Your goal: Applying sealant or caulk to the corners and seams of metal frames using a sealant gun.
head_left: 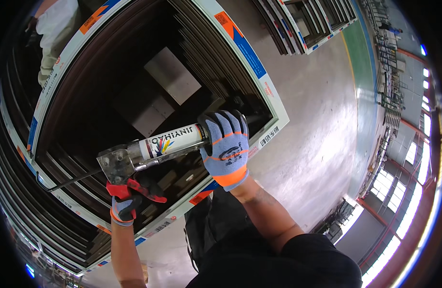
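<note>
A caulking gun (116, 162) with a metal body and red handle lies across my view over the stacked frames. It carries a white sealant cartridge (173, 139) with a coloured design. Gloved in blue-grey, black and orange, my left hand (124, 207) is closed round the red handle at the gun's rear. My right hand (225, 146), in a matching glove, wraps round the front end of the cartridge and hides its tip. Behind the gun, the thin dark rod (72, 181) sticks out to the left.
Stacked dark window frames (273, 108) with white, blue and orange edge film surround the space below my hands. Pale rectangular panels (173, 77) show inside. Another frame stack (307, 36) stands at the upper right. Someone's pale clothing (57, 33) appears upper left. Grey floor (317, 134) stretches right.
</note>
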`<state>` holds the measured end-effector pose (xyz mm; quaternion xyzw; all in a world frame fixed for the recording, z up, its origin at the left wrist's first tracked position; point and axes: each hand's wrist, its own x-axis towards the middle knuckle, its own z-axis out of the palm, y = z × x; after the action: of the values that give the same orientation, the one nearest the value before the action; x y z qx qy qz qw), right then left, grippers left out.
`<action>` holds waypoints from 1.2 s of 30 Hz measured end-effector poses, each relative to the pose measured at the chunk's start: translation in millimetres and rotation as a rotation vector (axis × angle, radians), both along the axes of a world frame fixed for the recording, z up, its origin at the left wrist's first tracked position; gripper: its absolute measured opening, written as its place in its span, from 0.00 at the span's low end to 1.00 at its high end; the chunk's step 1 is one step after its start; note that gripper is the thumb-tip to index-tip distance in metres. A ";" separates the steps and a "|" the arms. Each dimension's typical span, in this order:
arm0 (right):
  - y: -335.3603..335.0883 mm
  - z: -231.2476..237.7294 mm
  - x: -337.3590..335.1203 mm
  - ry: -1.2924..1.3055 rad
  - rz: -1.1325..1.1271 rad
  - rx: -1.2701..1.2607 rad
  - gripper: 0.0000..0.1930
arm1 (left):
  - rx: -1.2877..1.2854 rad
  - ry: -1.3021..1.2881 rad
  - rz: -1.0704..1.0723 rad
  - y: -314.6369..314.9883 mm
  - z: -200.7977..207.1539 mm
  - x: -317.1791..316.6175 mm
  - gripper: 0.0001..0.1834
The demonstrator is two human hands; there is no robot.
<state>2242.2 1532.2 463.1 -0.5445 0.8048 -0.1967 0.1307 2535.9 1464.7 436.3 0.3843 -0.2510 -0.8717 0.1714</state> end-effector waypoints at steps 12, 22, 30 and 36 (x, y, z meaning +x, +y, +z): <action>2.1 -8.1 -0.5 0.031 -0.015 -0.015 0.31 | -0.145 -0.088 0.003 19.4 11.7 -12.2 0.22; 4.3 -3.9 -0.9 -0.018 -0.016 -0.015 0.32 | -0.118 -0.030 -0.020 -1.4 12.0 0.2 0.30; 2.2 -4.9 -1.3 -0.037 0.007 -0.010 0.31 | 0.000 -0.100 -0.073 -8.0 16.0 4.7 0.35; 2.6 -3.4 -0.1 -0.020 0.134 0.032 0.32 | -0.009 -0.061 0.135 3.7 24.5 -5.6 0.40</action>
<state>2242.1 1534.9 459.8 -0.5932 0.7681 -0.1802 0.1605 2530.4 1468.3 460.8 0.4260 -0.2338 -0.8448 0.2239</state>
